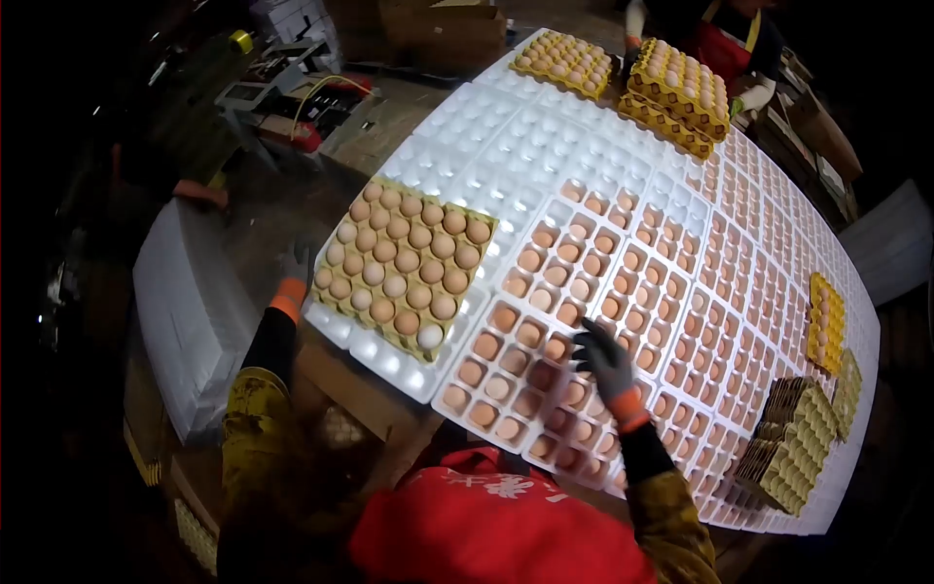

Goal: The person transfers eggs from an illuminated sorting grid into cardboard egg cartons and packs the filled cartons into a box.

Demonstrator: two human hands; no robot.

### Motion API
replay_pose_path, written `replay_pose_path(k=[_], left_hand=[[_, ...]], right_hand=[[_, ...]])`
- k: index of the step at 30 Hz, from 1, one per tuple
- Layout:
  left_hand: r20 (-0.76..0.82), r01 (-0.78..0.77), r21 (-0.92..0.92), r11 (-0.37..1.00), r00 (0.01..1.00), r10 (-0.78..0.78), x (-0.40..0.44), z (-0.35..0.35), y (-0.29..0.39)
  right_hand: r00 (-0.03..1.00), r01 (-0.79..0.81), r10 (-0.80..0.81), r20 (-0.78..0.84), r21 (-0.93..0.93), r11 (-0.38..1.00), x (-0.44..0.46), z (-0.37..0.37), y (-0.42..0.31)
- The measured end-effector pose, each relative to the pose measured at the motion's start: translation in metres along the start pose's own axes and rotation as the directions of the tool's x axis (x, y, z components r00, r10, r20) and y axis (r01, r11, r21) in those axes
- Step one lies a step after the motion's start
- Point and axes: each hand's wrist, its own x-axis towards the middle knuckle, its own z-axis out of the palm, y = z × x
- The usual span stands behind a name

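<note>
My left hand (298,265), in a grey glove with an orange cuff, is beside the left edge of a cardboard egg tray (435,352). Its fingers look stretched out, though they are dim against the dark floor. That tray is full of brown and paler eggs (407,261) and rests on white foam egg packs (394,375). Over foam packs whose cells hold single eggs (498,388), my right hand (603,360) hovers with its fingers apart and nothing visible in them. Its shadow falls across the eggs below.
Across the table, a person (725,49) handles stacked yellow egg trays (671,92); another full yellow tray (562,63) is beside them. Stacked pulp trays (793,443) and a yellow tray (825,321) stand at right. White foam sheets (190,311) and another person's hand (201,193) are at left.
</note>
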Motion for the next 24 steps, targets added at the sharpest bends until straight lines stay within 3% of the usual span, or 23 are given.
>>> replay_pose_path(k=[1, 2, 4, 5, 6, 10, 11, 12, 14, 16, 17, 18, 19, 22, 23, 24], left_hand=[[0.18, 0.018, -0.021, 1.0, 0.984, -0.013, 0.017, 0.006, -0.014], [0.324, 0.076, -0.029, 0.997, 0.944, -0.062, 0.025, 0.011, -0.012], [0.407, 0.164, -0.017, 0.986, 0.902, -0.143, 0.036, 0.013, 0.012], [0.426, 0.202, -0.019, 0.979, 0.887, -0.175, 0.038, 0.01, 0.032], [0.443, 0.244, -0.019, 0.97, 0.871, -0.211, 0.04, 0.003, 0.056], [0.49, 0.423, -0.099, 0.901, 0.809, -0.326, 0.037, -0.029, 0.118], [0.406, 0.256, -0.256, 0.932, 0.904, -0.136, 0.037, 0.003, 0.075], [0.356, 0.224, -0.414, 0.882, 0.932, -0.069, 0.032, 0.02, 0.048], [0.221, 0.143, -0.682, 0.717, 0.975, 0.016, 0.031, 0.038, 0.014], [0.188, 0.013, -0.626, 0.779, 0.973, 0.134, 0.02, 0.048, 0.008], [0.179, -0.045, -0.589, 0.807, 0.966, 0.184, 0.002, 0.049, 0.011], [0.277, 0.125, -0.602, 0.788, 0.959, 0.059, -0.017, -0.016, 0.123], [0.333, 0.172, -0.676, 0.717, 0.939, 0.089, -0.033, -0.009, 0.142], [0.346, 0.201, -0.705, 0.681, 0.934, 0.083, -0.085, 0.013, 0.233], [0.379, 0.187, -0.64, 0.745, 0.921, 0.094, -0.103, 0.026, 0.256], [0.204, -0.024, -0.684, 0.729, 0.953, 0.223, -0.12, 0.052, 0.272]], right_hand=[[0.997, -0.028, 0.029, 0.072, -0.003, 1.0, 0.028, 0.056, 0.002], [0.995, 0.047, -0.033, 0.09, -0.163, 0.985, 0.054, 0.098, 0.01], [0.982, -0.19, 0.19, -0.009, 0.0, 0.982, 0.098, 0.167, 0.024], [0.985, -0.156, 0.146, -0.086, -0.113, 0.981, 0.125, 0.186, 0.07], [0.975, -0.224, 0.197, -0.107, -0.399, 0.889, 0.126, 0.191, 0.042], [0.956, -0.28, 0.263, -0.13, -0.138, 0.95, 0.135, 0.194, 0.07], [0.954, -0.279, 0.267, -0.132, -0.083, 0.957, 0.131, 0.195, 0.057], [0.972, -0.202, 0.188, -0.144, -0.086, 0.976, 0.124, 0.199, 0.044], [0.95, -0.237, 0.236, -0.207, 0.021, 0.971, 0.119, 0.203, 0.042], [0.956, -0.186, 0.208, -0.208, 0.123, 0.975, 0.096, 0.185, 0.021], [0.929, -0.219, 0.196, -0.314, -0.04, 0.975, 0.082, 0.167, 0.034], [0.943, -0.241, 0.253, -0.215, 0.08, 0.967, 0.065, 0.147, 0.003], [0.942, -0.155, 0.184, -0.28, 0.122, 0.98, 0.048, 0.134, -0.005], [0.884, -0.21, 0.194, -0.425, 0.009, 0.978, -0.003, 0.069, -0.017], [0.858, -0.179, 0.142, -0.494, -0.027, 0.984, -0.018, 0.044, -0.003], [0.835, -0.185, 0.153, -0.529, -0.008, 0.983, -0.034, 0.021, 0.002]])
